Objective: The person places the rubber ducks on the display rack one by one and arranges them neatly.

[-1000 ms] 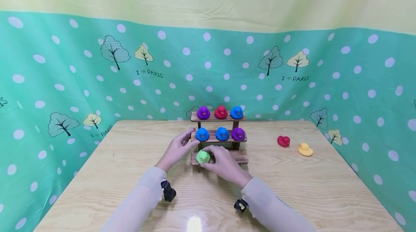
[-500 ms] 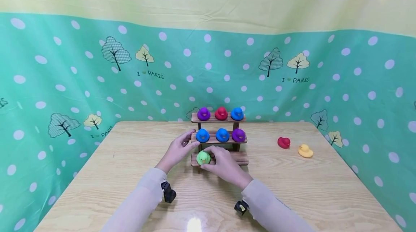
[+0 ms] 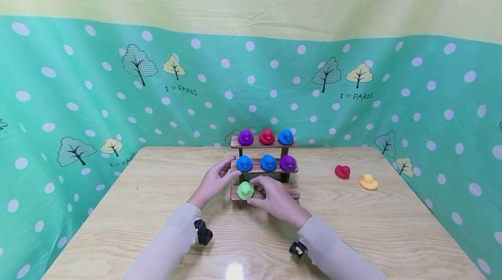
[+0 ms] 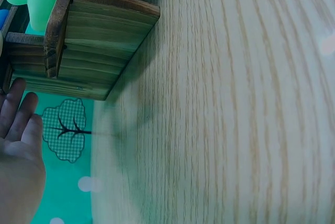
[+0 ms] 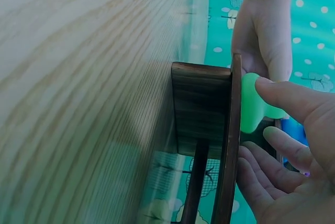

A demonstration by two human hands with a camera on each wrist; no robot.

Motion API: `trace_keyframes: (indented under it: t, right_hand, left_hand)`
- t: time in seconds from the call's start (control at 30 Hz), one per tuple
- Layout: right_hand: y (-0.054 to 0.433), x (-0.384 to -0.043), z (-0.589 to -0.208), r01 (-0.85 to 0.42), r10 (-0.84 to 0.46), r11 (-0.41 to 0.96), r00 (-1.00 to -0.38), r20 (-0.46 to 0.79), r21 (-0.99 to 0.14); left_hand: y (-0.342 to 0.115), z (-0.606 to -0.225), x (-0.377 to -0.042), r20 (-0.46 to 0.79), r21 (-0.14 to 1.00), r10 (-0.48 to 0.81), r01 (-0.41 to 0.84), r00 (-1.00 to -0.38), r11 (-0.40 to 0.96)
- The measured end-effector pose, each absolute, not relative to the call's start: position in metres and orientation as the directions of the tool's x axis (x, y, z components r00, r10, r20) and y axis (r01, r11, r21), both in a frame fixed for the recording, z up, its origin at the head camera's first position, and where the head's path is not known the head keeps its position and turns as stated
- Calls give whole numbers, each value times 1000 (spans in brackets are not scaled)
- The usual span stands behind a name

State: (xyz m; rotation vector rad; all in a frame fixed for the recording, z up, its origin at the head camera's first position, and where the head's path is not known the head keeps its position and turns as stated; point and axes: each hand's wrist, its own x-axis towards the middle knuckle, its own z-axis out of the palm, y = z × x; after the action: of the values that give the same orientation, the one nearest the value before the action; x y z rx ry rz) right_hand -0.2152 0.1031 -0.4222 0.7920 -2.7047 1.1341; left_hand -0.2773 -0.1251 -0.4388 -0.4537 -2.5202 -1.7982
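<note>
A three-tier wooden rack (image 3: 292, 189) stands on the table. On its bottom tier, at the left end, sits a green rubber duck (image 3: 245, 191). My right hand (image 3: 277, 200) is just right of this duck, thumb and index finger spread apart. In the right wrist view the thumb (image 5: 285, 98) overlaps the duck's edge; whether they touch I cannot tell. My left hand (image 3: 213, 182) is by the rack's left side with relaxed fingers, near the blue duck (image 3: 244, 163) on the middle tier, and holds nothing.
Beside that blue duck sit another blue duck (image 3: 268, 163) and a purple duck (image 3: 288, 163). The top tier bears purple (image 3: 245, 137), red (image 3: 267, 137) and blue ducks (image 3: 286, 137). A red duck (image 3: 342, 172) and a yellow duck (image 3: 368, 182) lie on the table at right.
My right hand has drawn slightly to the right, its fingertips moving off the green duck, which stays on the bottom tier. My left hand keeps its place.
</note>
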Motion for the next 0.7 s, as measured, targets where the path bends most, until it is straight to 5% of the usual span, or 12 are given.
trace_keyframes:
  t: [0.7]
  right_hand:
    - [143,-207,-419,-425,-372,626,-899,229,-654]
  left_hand:
    - [-125,-438,-279,189,921,224,252,-956,298]
